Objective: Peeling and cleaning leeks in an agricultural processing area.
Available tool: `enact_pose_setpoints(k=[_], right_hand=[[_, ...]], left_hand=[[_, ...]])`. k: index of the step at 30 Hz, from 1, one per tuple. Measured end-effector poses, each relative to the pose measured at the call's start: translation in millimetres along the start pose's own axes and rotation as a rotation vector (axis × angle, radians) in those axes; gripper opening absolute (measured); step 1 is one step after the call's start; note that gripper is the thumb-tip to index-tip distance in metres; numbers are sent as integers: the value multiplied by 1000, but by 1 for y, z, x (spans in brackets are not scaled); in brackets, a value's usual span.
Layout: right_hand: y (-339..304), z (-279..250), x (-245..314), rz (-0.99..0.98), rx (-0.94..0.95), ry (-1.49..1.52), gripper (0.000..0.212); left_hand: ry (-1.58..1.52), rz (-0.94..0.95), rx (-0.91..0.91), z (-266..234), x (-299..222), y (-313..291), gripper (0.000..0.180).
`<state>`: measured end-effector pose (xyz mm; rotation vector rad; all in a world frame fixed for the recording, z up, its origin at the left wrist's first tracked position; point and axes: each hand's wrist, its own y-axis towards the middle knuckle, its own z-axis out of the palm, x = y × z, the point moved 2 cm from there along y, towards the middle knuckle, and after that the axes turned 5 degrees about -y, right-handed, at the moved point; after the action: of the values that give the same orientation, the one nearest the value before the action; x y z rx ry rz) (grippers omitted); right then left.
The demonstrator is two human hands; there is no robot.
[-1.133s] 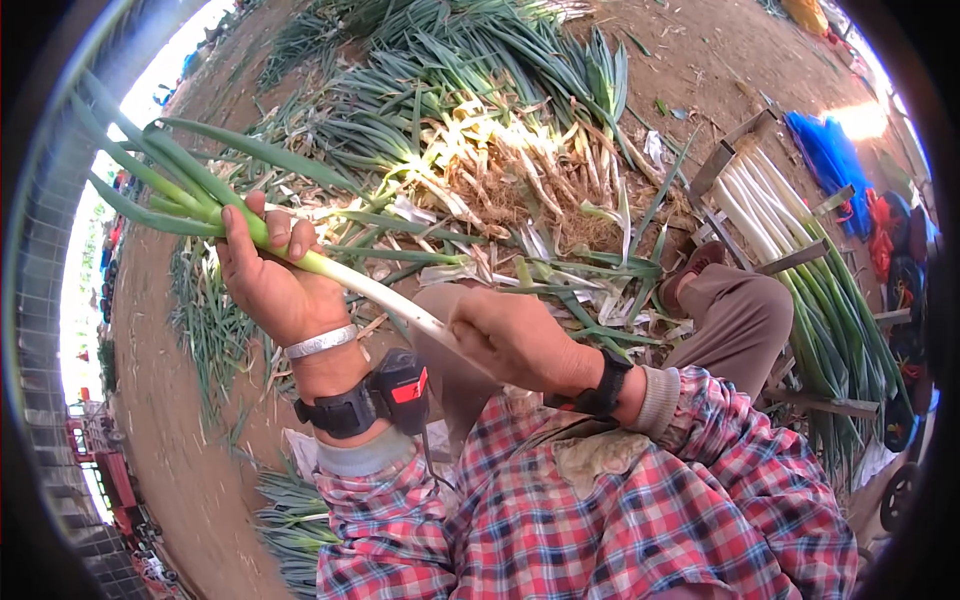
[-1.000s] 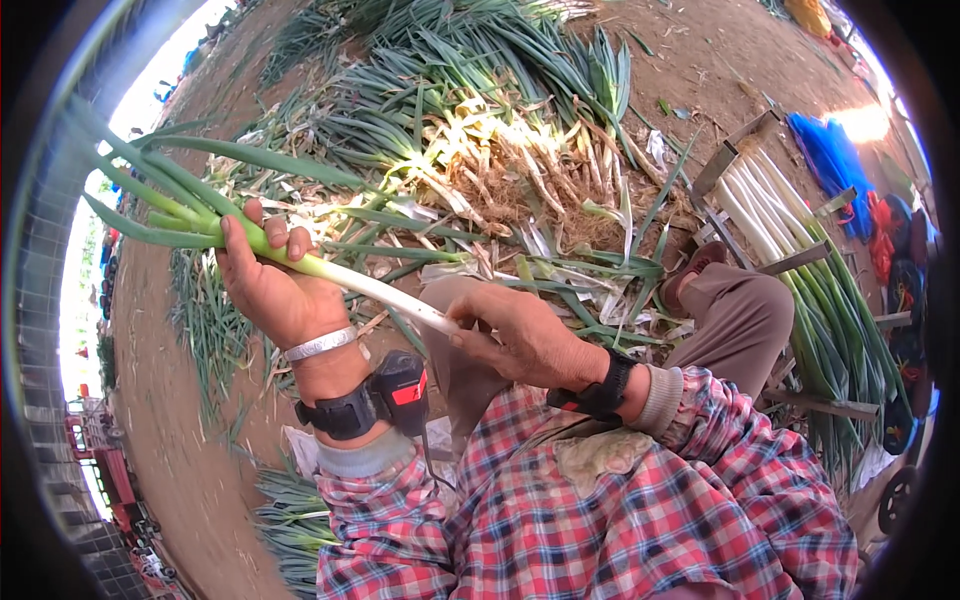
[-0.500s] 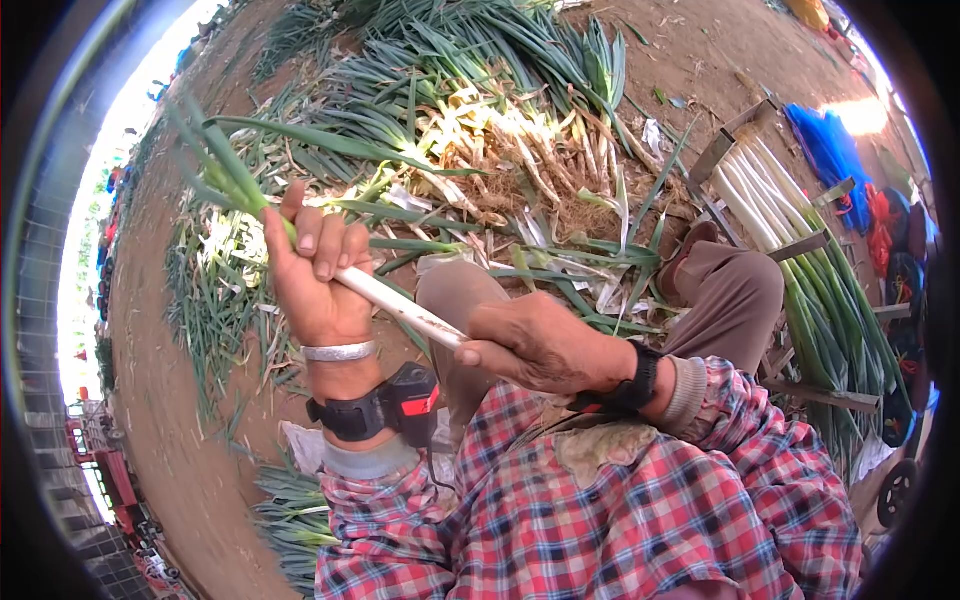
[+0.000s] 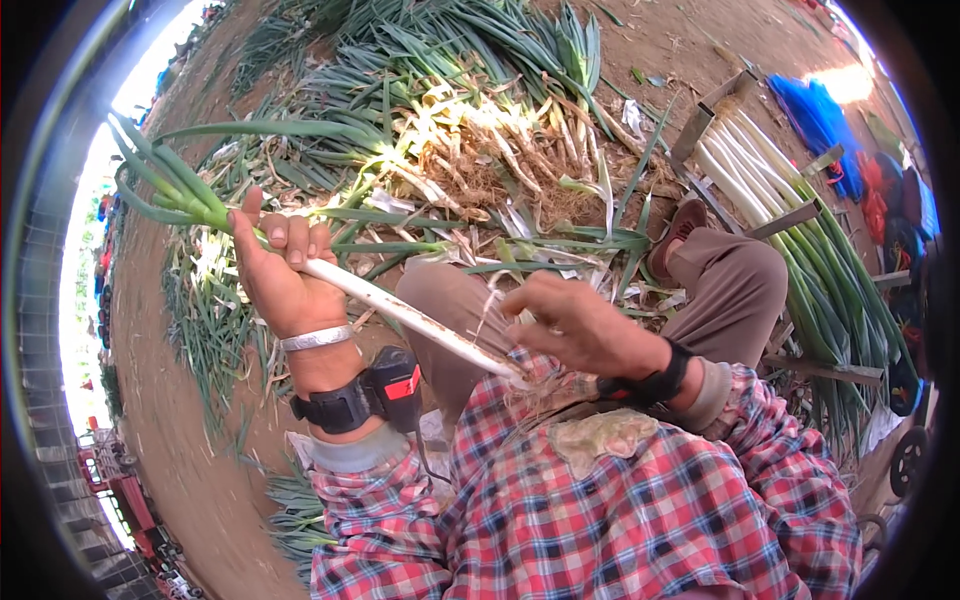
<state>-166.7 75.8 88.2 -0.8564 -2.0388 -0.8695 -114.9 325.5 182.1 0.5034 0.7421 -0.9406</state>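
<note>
Left hand closed round the leek, leaves up-left, root end over the shirt. Right hand half-curled, off the leek; pale strip just beside it, can't tell if pinched. Leek pile on the ground ahead, rack at right.

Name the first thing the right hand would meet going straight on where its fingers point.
The right hand would probably meet the thin pale strip just left of it, if not touching it now; beyond, perhaps the knee, though depth is unclear.
</note>
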Motion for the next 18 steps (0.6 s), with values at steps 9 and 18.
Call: enact_pose_setpoints(k=[9,18], right_hand=[[22,27,25,-244,-84,-5,16],[20,21,23,-66,9,108,18]], left_hand=[[-114,-20,110,17,17,-21,32],[-43,26,-12,23,21,-29,42]])
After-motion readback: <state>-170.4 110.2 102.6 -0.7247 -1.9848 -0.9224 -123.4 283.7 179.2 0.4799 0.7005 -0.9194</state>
